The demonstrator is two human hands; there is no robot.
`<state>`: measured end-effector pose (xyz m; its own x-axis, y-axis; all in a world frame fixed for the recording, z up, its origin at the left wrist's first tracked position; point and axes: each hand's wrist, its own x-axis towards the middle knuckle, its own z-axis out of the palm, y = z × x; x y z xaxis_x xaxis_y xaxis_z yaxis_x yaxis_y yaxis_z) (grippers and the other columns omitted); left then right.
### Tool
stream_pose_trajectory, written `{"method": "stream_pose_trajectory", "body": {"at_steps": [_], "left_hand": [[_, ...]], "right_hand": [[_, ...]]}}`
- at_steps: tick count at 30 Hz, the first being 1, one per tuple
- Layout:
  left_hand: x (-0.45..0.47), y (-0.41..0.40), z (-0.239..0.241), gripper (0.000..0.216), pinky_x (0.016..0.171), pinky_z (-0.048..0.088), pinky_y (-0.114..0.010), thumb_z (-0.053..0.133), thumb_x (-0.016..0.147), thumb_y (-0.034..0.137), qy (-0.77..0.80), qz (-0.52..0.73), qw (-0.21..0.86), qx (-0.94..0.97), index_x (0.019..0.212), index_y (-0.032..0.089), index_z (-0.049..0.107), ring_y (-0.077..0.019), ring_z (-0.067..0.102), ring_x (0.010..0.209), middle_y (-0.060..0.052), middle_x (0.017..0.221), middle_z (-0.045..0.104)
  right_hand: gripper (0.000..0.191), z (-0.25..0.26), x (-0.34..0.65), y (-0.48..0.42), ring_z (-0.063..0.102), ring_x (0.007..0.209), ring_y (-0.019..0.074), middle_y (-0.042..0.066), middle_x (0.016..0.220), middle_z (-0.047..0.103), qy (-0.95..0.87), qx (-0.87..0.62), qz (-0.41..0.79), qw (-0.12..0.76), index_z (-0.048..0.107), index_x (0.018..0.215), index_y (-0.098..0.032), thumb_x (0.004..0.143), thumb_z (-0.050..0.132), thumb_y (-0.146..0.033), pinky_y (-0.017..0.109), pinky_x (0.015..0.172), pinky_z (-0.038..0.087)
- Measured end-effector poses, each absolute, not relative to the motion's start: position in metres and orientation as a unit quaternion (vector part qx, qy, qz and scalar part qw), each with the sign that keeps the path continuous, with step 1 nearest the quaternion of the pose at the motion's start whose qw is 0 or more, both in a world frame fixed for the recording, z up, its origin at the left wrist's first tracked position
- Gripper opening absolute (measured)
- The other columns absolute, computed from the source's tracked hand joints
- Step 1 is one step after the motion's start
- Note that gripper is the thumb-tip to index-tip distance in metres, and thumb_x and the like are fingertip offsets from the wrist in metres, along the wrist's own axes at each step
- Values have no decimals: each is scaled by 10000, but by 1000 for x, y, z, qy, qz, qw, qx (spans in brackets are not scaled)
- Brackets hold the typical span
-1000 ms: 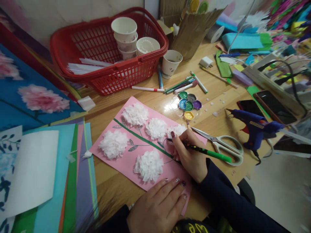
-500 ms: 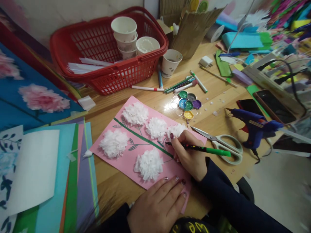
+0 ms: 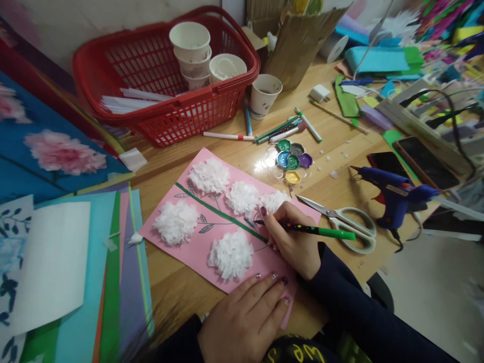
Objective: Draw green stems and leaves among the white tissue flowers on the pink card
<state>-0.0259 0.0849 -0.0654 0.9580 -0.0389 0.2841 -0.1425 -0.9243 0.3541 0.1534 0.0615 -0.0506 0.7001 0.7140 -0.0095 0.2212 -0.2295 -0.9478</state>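
- Pink paper (image 3: 260,263) lies on the wooden table (image 3: 181,282), turned at an angle, in front of the person.
- Five white flowers (image 3: 230,254), ruffled and soft in look, sit on this paper, on both sides of a thick green stem (image 3: 223,214).
- Thin dark lines and small drawn leaves (image 3: 206,229) are between the flowers.
- The right hand (image 3: 293,242) holds a pen (image 3: 305,229), its thumb and fingers closed narrowly around the dark, spotted barrel; the green end points to the right.
- The tip of the pen is at the paper, beside a small leaf near the stem; I cannot tell if it touches.
- The left hand (image 3: 245,317) lies flat, palm down, over the near edge of the paper, with the fingers nearly together and not grasping.
- Scissors (image 3: 336,217) lie, slightly open, just beyond the right hand, and a blue glue gun (image 3: 397,194) is to their right.
- Behind the paper there are a paint tray (image 3: 279,174), several pens (image 3: 278,130) and a red basket (image 3: 185,117) with paper cups (image 3: 191,38).
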Motion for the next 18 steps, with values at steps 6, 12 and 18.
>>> {"method": "stream_pose_trajectory", "body": {"at_steps": [6,12,18], "left_hand": [[-25,88,-65,396,1057,457,-301,280,1021,140,-43,151,177,972,1284,141,575,-179,499,1290,-16,1332,605],[-27,87,-67,372,1070,445,-319,327,1014,154,-52,135,180,973,1314,131,545,-196,463,1321,-38,1373,570],[-27,86,-65,372,1067,448,-311,325,1010,142,-45,144,181,972,1291,140,569,-188,478,1307,-25,1355,587]], "right_hand": [[327,-52,155,60,429,318,56,-68,414,498,-332,-751,235,521,441,595,-210,860,624,-267,187,333,326],[348,-51,155,59,422,325,58,-70,410,483,-326,-755,210,528,417,590,-215,869,613,-287,192,342,329],[329,-52,156,59,420,331,59,-67,420,489,-330,-754,224,521,438,598,-213,860,622,-285,194,331,315]]}}
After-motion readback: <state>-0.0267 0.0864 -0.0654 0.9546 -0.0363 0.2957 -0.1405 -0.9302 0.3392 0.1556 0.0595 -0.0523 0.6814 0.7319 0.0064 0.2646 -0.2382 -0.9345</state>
